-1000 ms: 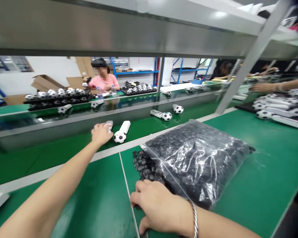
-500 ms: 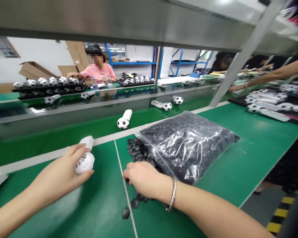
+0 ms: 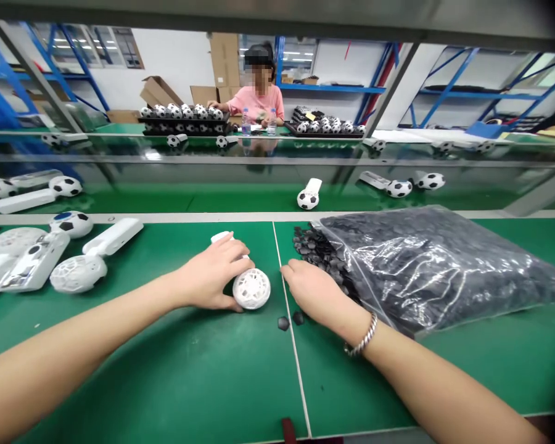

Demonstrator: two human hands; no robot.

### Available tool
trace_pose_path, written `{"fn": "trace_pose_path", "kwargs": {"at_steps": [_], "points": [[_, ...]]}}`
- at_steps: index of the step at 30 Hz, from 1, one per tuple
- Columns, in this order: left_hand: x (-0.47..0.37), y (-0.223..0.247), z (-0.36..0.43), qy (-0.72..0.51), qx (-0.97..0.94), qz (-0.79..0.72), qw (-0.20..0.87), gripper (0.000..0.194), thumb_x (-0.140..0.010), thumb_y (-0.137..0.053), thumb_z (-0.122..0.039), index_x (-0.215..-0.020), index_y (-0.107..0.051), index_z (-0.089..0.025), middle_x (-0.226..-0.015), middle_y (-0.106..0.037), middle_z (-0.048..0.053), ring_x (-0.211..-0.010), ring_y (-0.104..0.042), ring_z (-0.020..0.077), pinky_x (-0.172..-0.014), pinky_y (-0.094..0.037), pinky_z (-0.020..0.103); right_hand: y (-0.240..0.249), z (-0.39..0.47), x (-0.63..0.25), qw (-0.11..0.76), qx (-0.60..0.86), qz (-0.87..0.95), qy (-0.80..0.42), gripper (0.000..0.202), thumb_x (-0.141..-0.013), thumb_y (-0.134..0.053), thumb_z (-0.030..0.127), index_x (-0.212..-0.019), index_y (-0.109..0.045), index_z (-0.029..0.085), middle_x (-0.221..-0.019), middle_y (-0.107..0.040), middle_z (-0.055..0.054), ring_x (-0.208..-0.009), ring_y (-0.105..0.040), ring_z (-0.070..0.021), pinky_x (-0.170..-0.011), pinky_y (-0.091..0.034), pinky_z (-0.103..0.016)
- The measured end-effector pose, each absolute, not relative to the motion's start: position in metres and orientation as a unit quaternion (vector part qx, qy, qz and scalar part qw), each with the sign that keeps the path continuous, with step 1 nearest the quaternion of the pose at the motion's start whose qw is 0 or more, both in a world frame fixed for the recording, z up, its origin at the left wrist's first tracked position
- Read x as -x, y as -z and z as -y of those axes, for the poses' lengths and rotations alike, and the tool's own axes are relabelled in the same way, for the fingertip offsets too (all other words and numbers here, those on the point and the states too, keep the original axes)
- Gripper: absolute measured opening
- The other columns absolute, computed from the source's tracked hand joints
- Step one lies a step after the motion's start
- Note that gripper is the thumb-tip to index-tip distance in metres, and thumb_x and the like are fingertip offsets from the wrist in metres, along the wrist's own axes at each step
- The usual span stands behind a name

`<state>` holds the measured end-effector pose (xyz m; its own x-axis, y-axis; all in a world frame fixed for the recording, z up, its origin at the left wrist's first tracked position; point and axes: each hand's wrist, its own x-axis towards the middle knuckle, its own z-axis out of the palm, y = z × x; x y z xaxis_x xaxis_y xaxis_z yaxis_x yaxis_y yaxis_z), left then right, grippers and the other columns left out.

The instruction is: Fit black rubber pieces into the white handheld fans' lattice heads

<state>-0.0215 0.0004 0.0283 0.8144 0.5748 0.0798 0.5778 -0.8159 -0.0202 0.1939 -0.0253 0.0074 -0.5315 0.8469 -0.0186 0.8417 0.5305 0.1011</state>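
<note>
My left hand grips a white hand-held fan with a round grille head and holds it down on the green table. My right hand rests, fingers curled, on a spill of small black pieces at the mouth of a clear plastic bag full of the same pieces. What its fingers hold is hidden. Two loose black pieces lie on the table just below the fan.
More white fans and football-patterned fans lie at the left. Football fans ride the green belt beyond the table. A person in pink sits across, beside black trays of football fans. A metal shelf runs overhead.
My left hand took a white fan off the belt and brought it down onto the table near my right hand. My right hand stayed at the black pieces. The view turned left.
</note>
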Motion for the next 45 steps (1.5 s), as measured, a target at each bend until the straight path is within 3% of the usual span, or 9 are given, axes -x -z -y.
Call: {"fn": "trace_pose_path", "kwargs": {"at_steps": [3,6,10,14,17,20,24,34,45], "points": [[0.003,-0.022,0.007,0.023,0.933,0.357,0.043,0.069,-0.064,-0.049,-0.072,-0.096,-0.055,-0.011,-0.09,-0.054,0.013,-0.084,-0.052,0.029,-0.077,-0.042,0.045,-0.007,0.02,-0.2,0.025,-0.502,-0.864,-0.021,0.023,-0.083,-0.037,0.005,-0.093,-0.056,0.013,-0.084,-0.057,-0.008,-0.077,-0.055,-0.0166,-0.065,-0.04,-0.026],[-0.011,-0.019,0.016,0.004,0.903,0.428,0.032,0.068,-0.069,-0.039,-0.074,-0.088,-0.054,-0.01,-0.082,-0.055,0.012,-0.076,-0.054,0.0288,-0.067,-0.045,0.042,-0.009,0.016,-0.206,0.034,-0.509,-0.86,-0.003,0.021,-0.083,-0.038,0.005,-0.087,-0.057,0.014,-0.084,-0.057,-0.007,-0.075,-0.055,-0.0156,-0.064,-0.038,-0.025],[-0.016,-0.022,0.028,-0.02,0.868,0.495,-0.032,0.064,-0.076,-0.04,-0.066,-0.099,-0.052,-0.007,-0.092,-0.058,0.016,-0.082,-0.056,0.0313,-0.069,-0.045,0.042,-0.012,0.012,-0.214,-0.019,-0.539,-0.842,0.03,0.015,-0.085,-0.04,0.011,-0.089,-0.054,0.015,-0.082,-0.059,-0.006,-0.07,-0.056,-0.0152,-0.06,-0.037,-0.025],[-0.009,-0.021,0.034,-0.009,0.873,0.48,-0.085,0.062,-0.082,-0.043,-0.052,-0.127,-0.035,-0.011,-0.114,-0.054,0.016,-0.101,-0.051,0.0327,-0.08,-0.042,0.045,-0.017,0.01,-0.217,-0.159,-0.537,-0.82,0.121,0.01,-0.087,-0.041,0.019,-0.089,-0.051,0.017,-0.073,-0.059,-0.002,-0.065,-0.055,-0.0131,-0.061,-0.038,-0.024],[-0.003,-0.019,0.029,0.023,0.838,0.536,-0.103,0.061,-0.081,-0.044,-0.048,-0.13,-0.032,-0.014,-0.115,-0.055,0.015,-0.102,-0.051,0.0324,-0.08,-0.042,0.043,-0.02,0.014,-0.211,-0.273,-0.491,-0.808,0.181,0.006,-0.084,-0.048,0.021,-0.083,-0.053,0.018,-0.075,-0.058,0.0,-0.069,-0.054,-0.0116,-0.065,-0.041,-0.023],[0.001,-0.019,0.021,0.053,0.818,0.56,-0.117,0.063,-0.08,-0.046,-0.046,-0.132,-0.029,-0.015,-0.118,-0.051,0.014,-0.105,-0.05,0.0316,-0.081,-0.042,0.041,-0.019,0.02,-0.202,-0.32,-0.458,-0.787,0.261,0.005,-0.081,-0.053,0.021,-0.08,-0.056,0.017,-0.074,-0.057,0.0,-0.068,-0.053,-0.0106,-0.064,-0.042,-0.022],[0.005,-0.017,0.015,0.091,0.825,0.53,-0.175,0.064,-0.076,-0.051,-0.042,-0.133,-0.027,-0.024,-0.119,-0.047,0.008,-0.101,-0.052,0.0263,-0.078,-0.045,0.035,-0.01,0.024,-0.193,-0.327,-0.432,-0.749,0.382,0.007,-0.08,-0.054,0.021,-0.082,-0.058,0.016,-0.076,-0.06,0.0,-0.069,-0.054,-0.0099,-0.065,-0.043,-0.022],[0.001,-0.01,0.013,0.143,0.825,0.509,-0.202,0.062,-0.07,-0.056,-0.057,-0.12,-0.042,-0.024,-0.117,-0.053,0.005,-0.1,-0.053,0.0258,-0.084,-0.044,0.037,0.003,0.02,-0.183,-0.364,-0.426,-0.74,0.373,0.007,-0.074,-0.062,0.019,-0.07,-0.058,0.015,-0.071,-0.05,0.002,-0.063,-0.048,-0.0082,-0.061,-0.042,-0.022],[0.0,-0.012,0.013,0.144,0.825,0.51,-0.194,0.055,-0.073,-0.055,-0.048,-0.12,-0.043,-0.023,-0.119,-0.053,0.004,-0.104,-0.052,0.0246,-0.083,-0.044,0.036,0.01,0.017,-0.183,-0.341,-0.474,-0.706,0.401,0.021,-0.069,-0.064,0.019,-0.08,-0.046,0.018,-0.083,-0.047,0.001,-0.068,-0.049,-0.0083,-0.065,-0.043,-0.023]]}}
